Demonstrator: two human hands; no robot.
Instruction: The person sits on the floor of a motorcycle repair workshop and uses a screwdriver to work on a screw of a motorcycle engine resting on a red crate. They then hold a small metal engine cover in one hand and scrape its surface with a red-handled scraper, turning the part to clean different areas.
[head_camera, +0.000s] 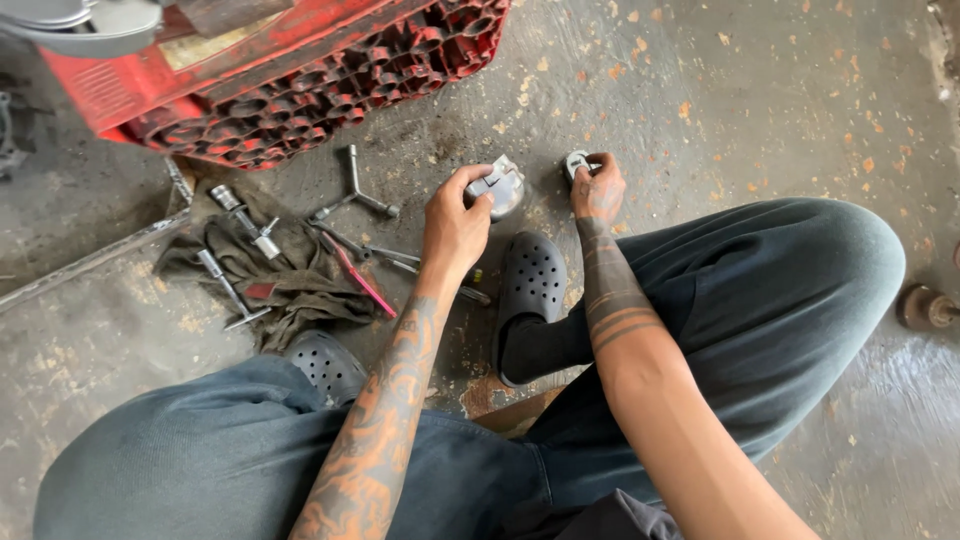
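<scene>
Between your fingertips and thumb, your left hand (455, 225) pinches a rounded grey metal part (499, 186) by its near edge, holding it down on or just above the concrete floor (760, 90); which of the two cannot be told. Just to the right of that grip, your right hand (598, 192) closes its fingertips on a smaller round metal piece (577, 163), which sits low against the floor. The two pieces lie near each other but apart, with bare concrete between them.

Judging from this, you are at the step of gathering or matching two loose parts, one in each hand. The next move seems to call for a firm pinch on both and a careful look at how their faces line up, since both look small and smooth enough to slip.

Directly below the left grip is your black perforated clog (531, 285); the other clog (325, 365) lies further left, beside your knee. Left of the grip lie a three-armed socket wrench (355, 195), a red-handled tool (357, 280) and slim steel tools, then a dirty rag (290, 275) carrying sockets and extension bars. Beyond that, up and left, stands a red plastic crate (330, 85). Far to the right of your right hand a rusty round piece (925, 308) rests at the frame's edge.
</scene>
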